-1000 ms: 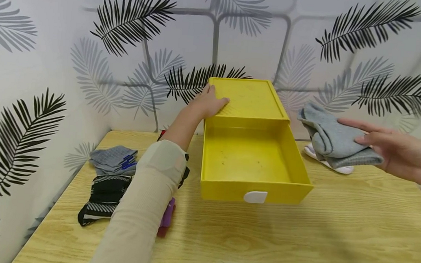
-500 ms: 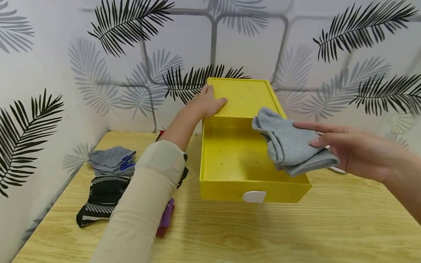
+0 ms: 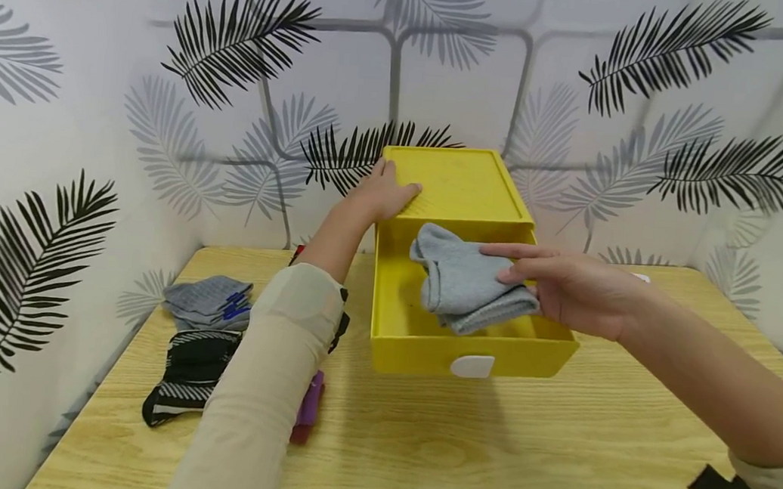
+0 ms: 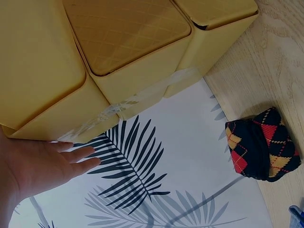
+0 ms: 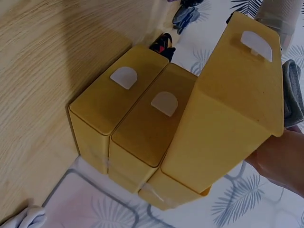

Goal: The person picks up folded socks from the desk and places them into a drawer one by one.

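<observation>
Head view: a right hand [image 3: 569,287], entering from the right of the frame, grips a folded grey sock [image 3: 467,280] between thumb and fingers. The sock lies at the centre of the frame, above the interior of a pulled-out drawer [image 3: 404,355]; whether it touches the drawer floor cannot be told. The drawer's front, at lower centre, bears a white handle [image 3: 472,366]. Behind the drawer, the top of a yellow drawer unit [image 3: 454,177] occupies upper centre. A left hand [image 3: 384,193] rests on this unit's left edge, the thumb lying on the top face.

At left of the frame, a grey folded bundle [image 3: 204,292] with blue marks lies on the wooden table [image 3: 418,443] just above a black-and-white patterned bundle [image 3: 199,364]. A purple item [image 3: 311,399] shows partly beside the beige left sleeve [image 3: 251,401].

Left wrist view: the left hand, at lower left, touches the unit's side with its fingers extended rather than curled. An argyle-patterned bundle [image 4: 263,145] lies at right of the frame.

Right wrist view: the drawer projects at upper right, the sock partly visible beyond it at the right edge; two closed drawers [image 5: 97,104] of the unit stand at centre.
</observation>
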`<state>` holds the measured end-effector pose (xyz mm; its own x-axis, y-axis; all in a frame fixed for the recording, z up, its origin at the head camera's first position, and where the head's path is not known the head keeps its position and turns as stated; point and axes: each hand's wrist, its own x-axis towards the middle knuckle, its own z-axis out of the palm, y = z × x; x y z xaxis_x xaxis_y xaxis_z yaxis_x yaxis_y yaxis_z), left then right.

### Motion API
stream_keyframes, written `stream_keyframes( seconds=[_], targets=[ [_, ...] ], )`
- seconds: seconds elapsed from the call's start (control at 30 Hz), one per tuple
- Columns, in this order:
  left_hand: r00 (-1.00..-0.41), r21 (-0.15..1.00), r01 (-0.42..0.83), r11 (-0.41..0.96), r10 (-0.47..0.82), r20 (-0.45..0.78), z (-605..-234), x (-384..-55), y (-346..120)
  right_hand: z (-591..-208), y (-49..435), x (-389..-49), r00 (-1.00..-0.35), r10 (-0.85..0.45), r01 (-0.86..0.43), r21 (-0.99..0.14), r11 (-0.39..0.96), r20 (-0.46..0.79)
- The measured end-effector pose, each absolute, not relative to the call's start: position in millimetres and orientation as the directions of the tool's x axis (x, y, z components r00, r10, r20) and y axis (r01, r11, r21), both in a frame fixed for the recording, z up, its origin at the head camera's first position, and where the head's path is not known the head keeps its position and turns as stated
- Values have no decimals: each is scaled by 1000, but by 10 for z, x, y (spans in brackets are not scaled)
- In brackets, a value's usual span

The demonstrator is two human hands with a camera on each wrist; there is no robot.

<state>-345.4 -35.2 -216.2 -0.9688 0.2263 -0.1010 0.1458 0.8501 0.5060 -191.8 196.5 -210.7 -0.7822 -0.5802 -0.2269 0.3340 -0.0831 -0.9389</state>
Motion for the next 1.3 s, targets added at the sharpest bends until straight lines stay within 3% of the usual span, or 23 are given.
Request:
stream_keyframes(
  seconds=[0.3,0.5,0.67,0.93,1.1,1.3],
  targets=[
    [-970,506,145,851,223,-98,-2160,-3448,-354,-2188,1613,-1930,-817,-528,263,-964,20,-234],
    [-970,503,137,853,218,-106,-2169,-3454,-343,-2247,1500,-1921,-828,-507,110,-957,270,-238],
    [-970,497,140,856,219,-104,-2177,-3461,-340,-2250,1453,-1900,-841,-496,-95,-845,526,-214],
    [-971,493,152,857,222,-86,-2180,-3456,-348,-2282,1418,-1946,-837,-527,-332,-625,706,-151],
    [-971,495,140,858,216,-100,-2181,-3454,-348,-2284,1443,-1961,-834,-523,-331,-599,729,-177],
    [-969,498,134,856,219,-116,-2157,-3455,-340,-2245,1545,-1971,-831,-509,-228,-695,682,-226]
  ],
)
